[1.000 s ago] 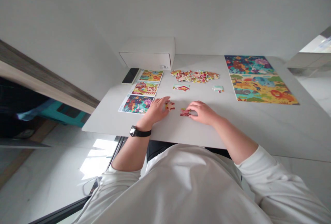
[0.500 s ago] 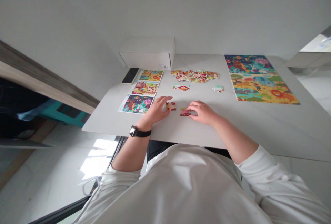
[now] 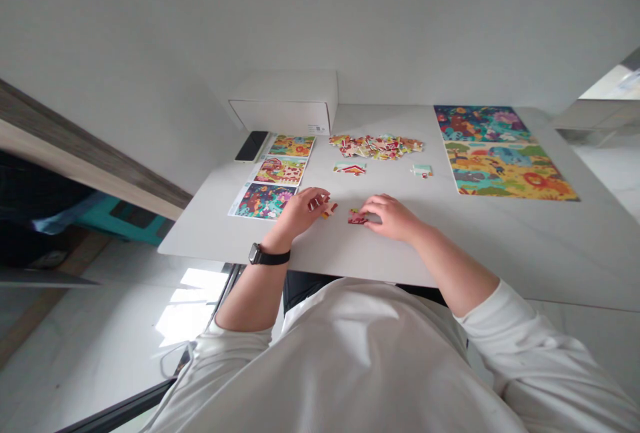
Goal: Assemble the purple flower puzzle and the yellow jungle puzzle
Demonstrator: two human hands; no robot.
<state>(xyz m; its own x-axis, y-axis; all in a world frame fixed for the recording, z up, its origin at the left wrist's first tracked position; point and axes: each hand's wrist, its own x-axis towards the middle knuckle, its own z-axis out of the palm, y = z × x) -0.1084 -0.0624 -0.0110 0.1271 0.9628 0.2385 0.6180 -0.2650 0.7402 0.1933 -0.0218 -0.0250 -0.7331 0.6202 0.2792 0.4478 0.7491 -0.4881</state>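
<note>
My left hand (image 3: pixel 304 210), a dark watch on its wrist, has its fingers closed on a cream, red and yellow puzzle piece (image 3: pixel 329 208), which is tilted and partly covered by the fingers. To its right, my right hand (image 3: pixel 385 213) pinches the edge of a dark red and pink puzzle piece (image 3: pixel 356 217) at the table surface. A small gap separates the two pieces. Beyond the hands lie a puzzle piece with a red roof (image 3: pixel 350 168) and a pale green piece (image 3: pixel 423 170).
A heap of puzzle pieces (image 3: pixel 377 146) lies at the back. Left of it are a white box (image 3: pixel 283 113), a phone (image 3: pixel 252 146) and a picture sheet (image 3: pixel 276 177). Two assembled puzzles (image 3: pixel 510 170) lie at the right of the white table (image 3: pixel 400 256).
The piece at my left hand has turned and tilted, and the fingers now cover more of it. My right hand and its piece have stayed in place.
</note>
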